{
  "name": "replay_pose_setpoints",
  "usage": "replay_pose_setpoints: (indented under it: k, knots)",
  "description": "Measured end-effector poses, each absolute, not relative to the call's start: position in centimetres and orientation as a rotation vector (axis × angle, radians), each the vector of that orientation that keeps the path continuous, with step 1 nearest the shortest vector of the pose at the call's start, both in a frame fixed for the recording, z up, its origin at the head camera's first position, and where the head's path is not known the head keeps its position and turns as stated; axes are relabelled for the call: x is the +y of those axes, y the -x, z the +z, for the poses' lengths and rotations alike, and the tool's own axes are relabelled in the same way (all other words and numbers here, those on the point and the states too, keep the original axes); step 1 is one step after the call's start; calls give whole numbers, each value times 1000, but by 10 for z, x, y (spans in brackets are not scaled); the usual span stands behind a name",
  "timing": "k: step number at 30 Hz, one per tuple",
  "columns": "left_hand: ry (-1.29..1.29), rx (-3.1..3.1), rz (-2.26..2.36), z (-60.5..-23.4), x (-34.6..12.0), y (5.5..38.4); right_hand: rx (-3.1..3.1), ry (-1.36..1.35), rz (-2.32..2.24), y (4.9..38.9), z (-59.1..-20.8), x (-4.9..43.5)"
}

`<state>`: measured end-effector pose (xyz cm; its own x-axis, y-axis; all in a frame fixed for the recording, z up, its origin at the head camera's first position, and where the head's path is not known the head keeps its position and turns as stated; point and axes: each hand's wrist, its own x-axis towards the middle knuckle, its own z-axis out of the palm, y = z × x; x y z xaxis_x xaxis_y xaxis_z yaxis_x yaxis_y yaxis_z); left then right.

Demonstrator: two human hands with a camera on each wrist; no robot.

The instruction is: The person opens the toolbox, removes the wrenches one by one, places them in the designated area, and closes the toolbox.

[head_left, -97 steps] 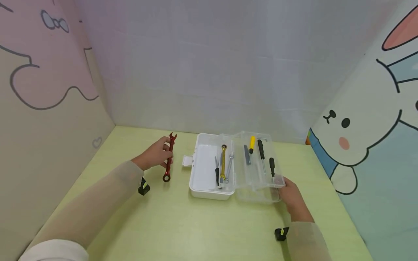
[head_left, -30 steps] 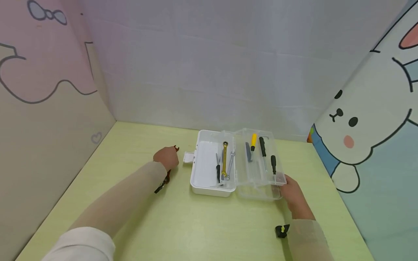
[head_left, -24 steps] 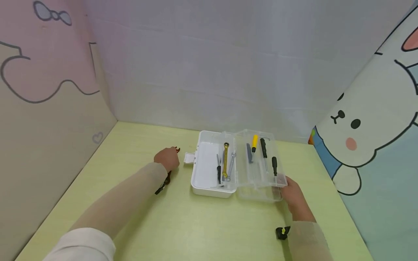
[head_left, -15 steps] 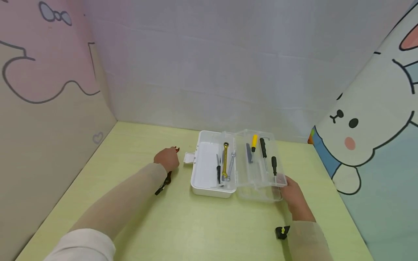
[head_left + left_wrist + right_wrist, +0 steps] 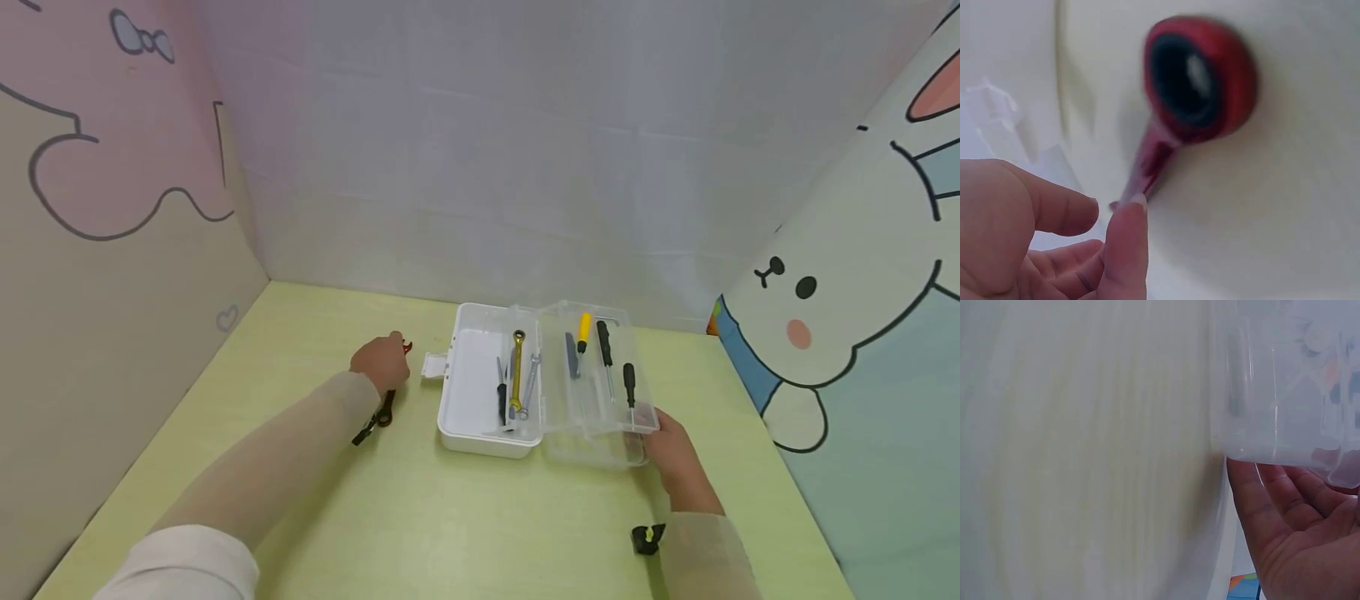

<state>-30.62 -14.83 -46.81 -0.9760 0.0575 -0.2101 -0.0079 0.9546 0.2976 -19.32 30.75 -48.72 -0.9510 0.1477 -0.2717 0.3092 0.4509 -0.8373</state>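
Observation:
In the head view my left hand [image 5: 380,363] is over a red combination wrench [image 5: 386,410] on the table, left of the toolbox. In the left wrist view the wrench's ring end [image 5: 1188,75] points toward the camera. My thumb [image 5: 1072,212] and forefinger [image 5: 1125,244] stand apart, with the forefinger's tip over the shaft. My right hand [image 5: 673,457] holds the near right corner of a clear plastic tray [image 5: 555,417] in the unfolded white toolbox [image 5: 472,425]; the right wrist view shows its fingers behind the clear plastic [image 5: 1266,444].
A gold wrench [image 5: 517,371], a silver wrench [image 5: 529,387] and a small black-handled tool [image 5: 502,400] lie on the toolbox's left side. Yellow [image 5: 583,329] and black [image 5: 604,342] screwdrivers lie in the clear tray. The latch flap [image 5: 434,365] sticks out leftward. Walls border the table.
Since the oldest frame my left hand has lowered the red wrench to the table and turned palm down. Just now it shifted slightly, showing more of the ring end. My right hand stays put.

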Motion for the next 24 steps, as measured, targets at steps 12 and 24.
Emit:
replay_pose_setpoints:
  k: [12, 24]
  knots:
    - [-206, 2949, 502, -426, -131, 301, 2544, -398, -1506, 192, -487, 308]
    - [-410, 2985, 383, -391, -77, 279, 2530, -391, -1505, 192, -486, 308]
